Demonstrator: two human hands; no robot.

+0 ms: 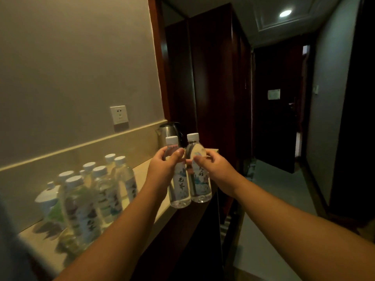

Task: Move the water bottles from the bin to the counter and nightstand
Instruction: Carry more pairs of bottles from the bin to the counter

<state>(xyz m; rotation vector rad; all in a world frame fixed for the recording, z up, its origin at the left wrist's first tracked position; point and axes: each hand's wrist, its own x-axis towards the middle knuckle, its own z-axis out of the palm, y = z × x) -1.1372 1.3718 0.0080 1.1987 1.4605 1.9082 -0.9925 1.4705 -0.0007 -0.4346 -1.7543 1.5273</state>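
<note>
One water bottle [181, 185] is clasped in the left grip [164, 167] and a second bottle [199, 179] in the right grip [217, 169], both held upright, side by side, above the table [146, 173] edge. More bottles [95, 191] are clustered on the table.

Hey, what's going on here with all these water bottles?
A person is holding two water bottles upright, side by side, one in the left hand and one in the right hand, above the front edge of the counter. Each is gripped near its neck: the left bottle and the right bottle. A cluster of bottles already stands on the counter to the left, and a metal kettle sits at the far end.
</note>
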